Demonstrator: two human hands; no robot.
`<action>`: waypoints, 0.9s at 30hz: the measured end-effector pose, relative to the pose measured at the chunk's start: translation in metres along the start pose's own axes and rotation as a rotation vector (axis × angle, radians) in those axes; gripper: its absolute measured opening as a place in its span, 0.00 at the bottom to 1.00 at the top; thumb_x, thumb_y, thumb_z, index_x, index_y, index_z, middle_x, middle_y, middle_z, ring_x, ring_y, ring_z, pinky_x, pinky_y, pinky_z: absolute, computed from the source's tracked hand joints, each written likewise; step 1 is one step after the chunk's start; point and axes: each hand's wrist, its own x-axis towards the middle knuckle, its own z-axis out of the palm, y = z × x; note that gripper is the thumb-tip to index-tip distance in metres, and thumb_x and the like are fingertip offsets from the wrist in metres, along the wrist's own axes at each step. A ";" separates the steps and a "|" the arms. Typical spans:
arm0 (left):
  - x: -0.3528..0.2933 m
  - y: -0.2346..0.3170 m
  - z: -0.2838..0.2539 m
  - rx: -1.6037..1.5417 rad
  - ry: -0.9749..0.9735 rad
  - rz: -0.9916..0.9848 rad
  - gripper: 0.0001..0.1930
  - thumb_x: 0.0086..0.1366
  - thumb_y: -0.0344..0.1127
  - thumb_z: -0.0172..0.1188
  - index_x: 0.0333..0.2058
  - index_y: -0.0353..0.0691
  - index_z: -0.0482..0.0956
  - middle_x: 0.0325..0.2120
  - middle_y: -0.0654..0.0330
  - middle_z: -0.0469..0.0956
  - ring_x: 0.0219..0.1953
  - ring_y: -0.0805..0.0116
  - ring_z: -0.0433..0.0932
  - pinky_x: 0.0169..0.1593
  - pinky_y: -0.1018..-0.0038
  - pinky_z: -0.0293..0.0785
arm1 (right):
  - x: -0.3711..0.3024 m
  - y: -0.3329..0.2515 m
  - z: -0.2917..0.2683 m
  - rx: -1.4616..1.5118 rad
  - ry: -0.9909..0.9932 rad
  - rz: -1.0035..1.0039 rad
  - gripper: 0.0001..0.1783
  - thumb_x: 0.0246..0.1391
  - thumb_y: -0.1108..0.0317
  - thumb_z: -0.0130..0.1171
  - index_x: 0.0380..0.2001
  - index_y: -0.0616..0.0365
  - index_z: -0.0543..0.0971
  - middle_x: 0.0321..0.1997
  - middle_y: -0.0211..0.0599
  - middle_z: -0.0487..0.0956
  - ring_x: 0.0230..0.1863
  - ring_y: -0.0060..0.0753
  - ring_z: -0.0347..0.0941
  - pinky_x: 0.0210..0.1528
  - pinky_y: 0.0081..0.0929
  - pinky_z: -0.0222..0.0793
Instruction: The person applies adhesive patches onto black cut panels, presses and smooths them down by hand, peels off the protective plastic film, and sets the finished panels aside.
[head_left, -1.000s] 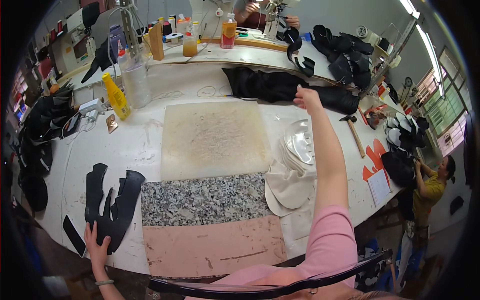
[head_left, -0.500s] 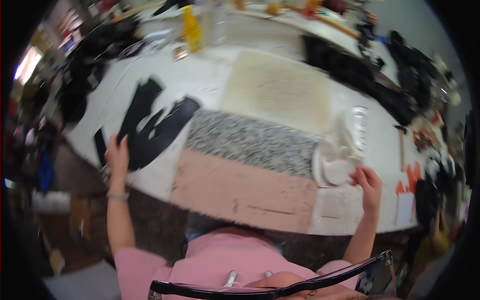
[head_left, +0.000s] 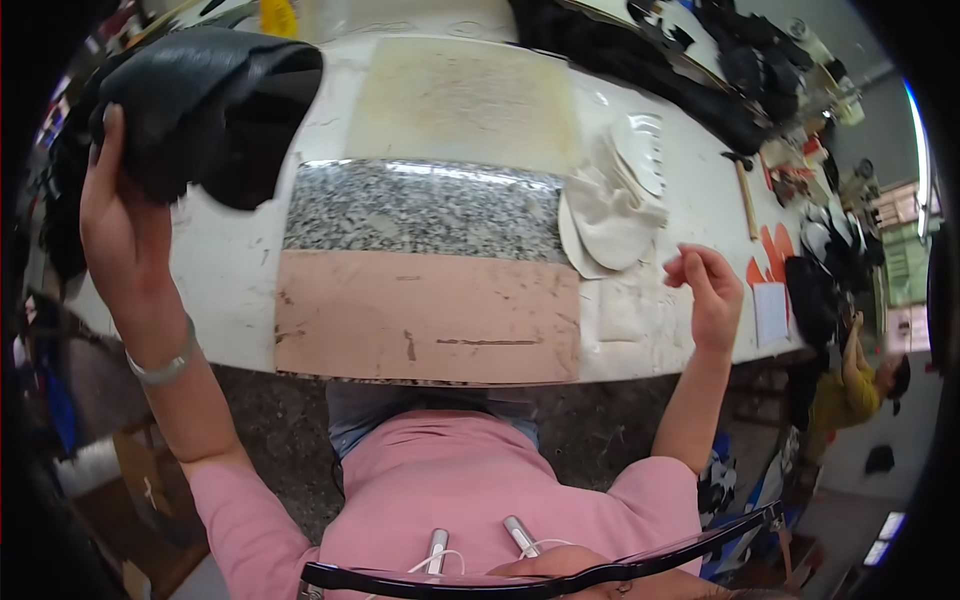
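Note:
My left hand [head_left: 132, 235] is raised at the far left, its fingers wrapped round a black leather piece [head_left: 185, 95]. The leather is curved and folded, with an open hollow side facing right; it hides most of the fingertips. My right hand [head_left: 714, 295] hovers over the table's right part, fingers curled in and nothing visible in them. Nearest to it, beyond and to the left, lies a loose stack of white cut pieces [head_left: 612, 222], curved and overlapping. Between the hands are a speckled grey stone slab [head_left: 430, 210] and a pinkish-tan board [head_left: 400, 310] with dark scuffs.
A translucent yellowish sheet [head_left: 465, 100] lies beyond the slab. Dark material [head_left: 640, 75] stretches along the far right edge. A hammer [head_left: 745, 195], orange pieces [head_left: 770, 258] and a white pad [head_left: 771, 313] sit at the right. Another person [head_left: 848, 390] is farther off, right.
My left hand has lifted the black leather from the table, bringing it up and closer to the camera. My right hand stays near the white pieces. The whole view has shifted.

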 end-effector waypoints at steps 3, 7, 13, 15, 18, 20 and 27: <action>-0.046 -0.044 0.036 -0.055 0.066 -0.161 0.19 0.69 0.36 0.54 0.53 0.30 0.70 0.49 0.50 0.76 0.51 0.62 0.76 0.57 0.65 0.71 | -0.002 0.007 0.010 -0.275 0.021 -0.032 0.10 0.57 0.71 0.60 0.40 0.66 0.79 0.34 0.38 0.82 0.35 0.28 0.77 0.39 0.23 0.72; -0.142 -0.094 0.070 -0.012 0.203 -0.571 0.20 0.69 0.30 0.53 0.58 0.36 0.63 0.49 0.55 0.74 0.51 0.64 0.76 0.53 0.68 0.75 | 0.002 0.052 0.024 -0.745 -0.043 -0.473 0.15 0.46 0.72 0.67 0.38 0.62 0.78 0.47 0.40 0.79 0.50 0.41 0.73 0.49 0.34 0.70; -0.200 -0.087 0.037 0.223 0.077 -1.132 0.21 0.68 0.30 0.52 0.59 0.34 0.64 0.45 0.54 0.78 0.41 0.67 0.80 0.38 0.75 0.78 | 0.025 0.083 0.042 -0.834 -0.129 -0.486 0.20 0.40 0.70 0.69 0.39 0.61 0.77 0.51 0.43 0.76 0.55 0.48 0.69 0.55 0.38 0.66; -0.197 -0.074 0.008 0.604 -0.186 -1.130 0.17 0.68 0.31 0.53 0.54 0.33 0.69 0.33 0.58 0.80 0.31 0.74 0.80 0.26 0.81 0.73 | 0.028 0.080 0.046 -0.889 -0.132 -0.516 0.21 0.40 0.70 0.69 0.40 0.61 0.77 0.51 0.43 0.76 0.55 0.47 0.69 0.54 0.38 0.68; -0.175 -0.067 0.012 0.998 -0.138 -0.804 0.11 0.67 0.29 0.56 0.46 0.32 0.75 0.26 0.62 0.80 0.29 0.77 0.79 0.28 0.82 0.71 | 0.027 0.081 0.051 -0.971 -0.123 -0.579 0.19 0.42 0.72 0.67 0.41 0.61 0.77 0.49 0.42 0.77 0.51 0.46 0.73 0.49 0.36 0.71; -0.160 -0.069 0.023 0.927 -0.179 -0.729 0.11 0.66 0.29 0.57 0.46 0.32 0.76 0.27 0.62 0.80 0.29 0.78 0.78 0.29 0.82 0.72 | 0.027 0.082 0.052 -0.993 -0.111 -0.612 0.18 0.44 0.74 0.65 0.42 0.61 0.77 0.47 0.42 0.79 0.48 0.45 0.76 0.45 0.34 0.74; -0.100 -0.158 0.110 0.634 -0.566 -0.693 0.17 0.66 0.35 0.59 0.50 0.31 0.74 0.36 0.55 0.80 0.38 0.73 0.79 0.37 0.77 0.76 | 0.040 0.059 0.026 -0.803 0.246 -0.736 0.15 0.46 0.80 0.61 0.41 0.65 0.79 0.35 0.43 0.82 0.33 0.39 0.81 0.35 0.27 0.76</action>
